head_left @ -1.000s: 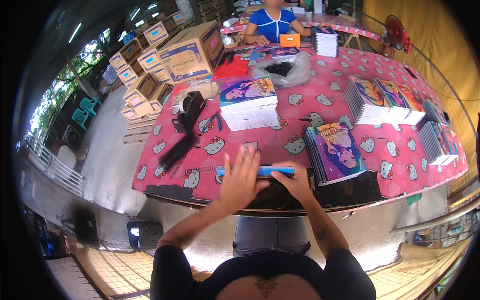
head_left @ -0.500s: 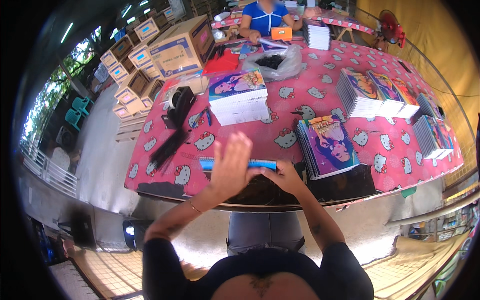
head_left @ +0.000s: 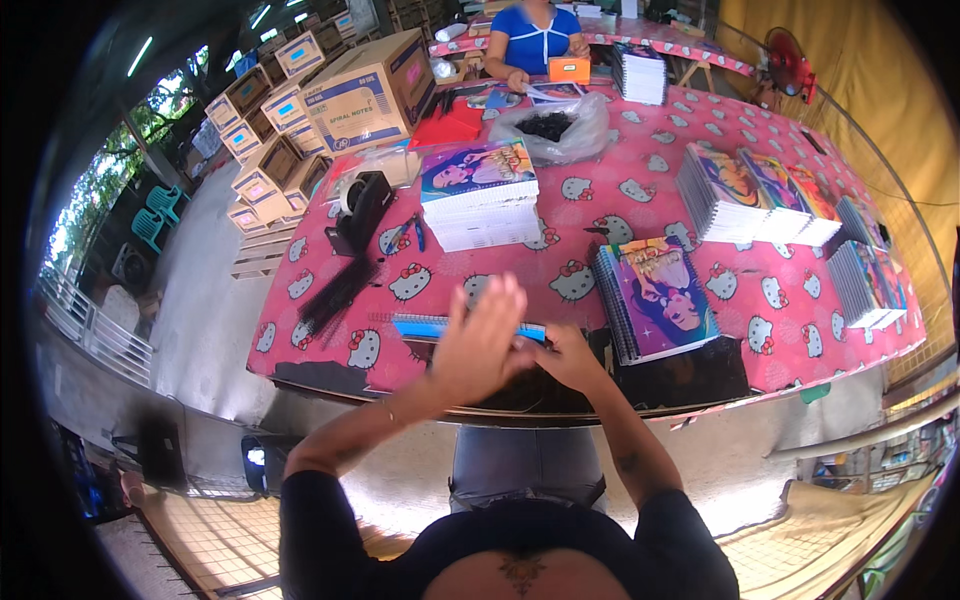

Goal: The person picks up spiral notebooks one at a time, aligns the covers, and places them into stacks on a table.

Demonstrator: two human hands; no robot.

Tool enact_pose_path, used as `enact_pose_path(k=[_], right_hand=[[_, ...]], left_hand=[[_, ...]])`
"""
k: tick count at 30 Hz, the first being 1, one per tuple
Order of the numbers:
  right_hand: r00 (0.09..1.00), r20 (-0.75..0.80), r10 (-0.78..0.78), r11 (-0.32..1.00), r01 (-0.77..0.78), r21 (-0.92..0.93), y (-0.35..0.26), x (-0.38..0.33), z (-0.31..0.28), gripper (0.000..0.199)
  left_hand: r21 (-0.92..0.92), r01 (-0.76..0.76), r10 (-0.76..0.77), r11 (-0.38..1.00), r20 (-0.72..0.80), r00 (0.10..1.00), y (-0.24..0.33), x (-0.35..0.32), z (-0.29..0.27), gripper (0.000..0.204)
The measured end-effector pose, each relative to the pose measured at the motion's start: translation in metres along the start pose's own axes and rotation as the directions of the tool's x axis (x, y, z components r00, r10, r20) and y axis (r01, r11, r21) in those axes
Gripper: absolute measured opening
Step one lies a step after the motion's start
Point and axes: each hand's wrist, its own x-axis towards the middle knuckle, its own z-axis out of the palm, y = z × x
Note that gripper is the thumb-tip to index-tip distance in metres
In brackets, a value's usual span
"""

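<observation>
A blue notebook (head_left: 418,326) stands on edge at the near side of the table, its narrow edge facing up. A dark spiral coil pokes out past its left end. My left hand (head_left: 484,340) lies with fingers stretched flat across that upper edge, right of its middle. Gripping the notebook's right end is my right hand (head_left: 568,356), its thumb close to the left palm. To the right lies a short stack of spiral notebooks (head_left: 660,300) with a purple illustrated cover. Beyond my left hand rises a taller notebook stack (head_left: 480,190).
Loose black coils (head_left: 338,295), a black tape dispenser (head_left: 358,212) and blue-handled pliers (head_left: 418,234) lie at left. A plastic bag (head_left: 580,140) holds black pieces. More notebook stacks (head_left: 735,205) stand right. A co-worker (head_left: 535,45) sits across, near cardboard boxes (head_left: 370,95).
My left hand has slid to the right along the notebook's upper edge, toward my right hand, which keeps its grip. The co-worker's raised hand has come down near the orange box.
</observation>
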Motion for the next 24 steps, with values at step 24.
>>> enact_pose_path(k=[24], right_hand=[[0.992, 0.059, -0.113, 0.990, 0.117, -0.075, -0.039, 0.016, -0.044, 0.009]], left_hand=[[-0.470, 0.054, -0.196, 0.881, -0.259, 0.946, 0.003, -0.001, -0.013, 0.013]])
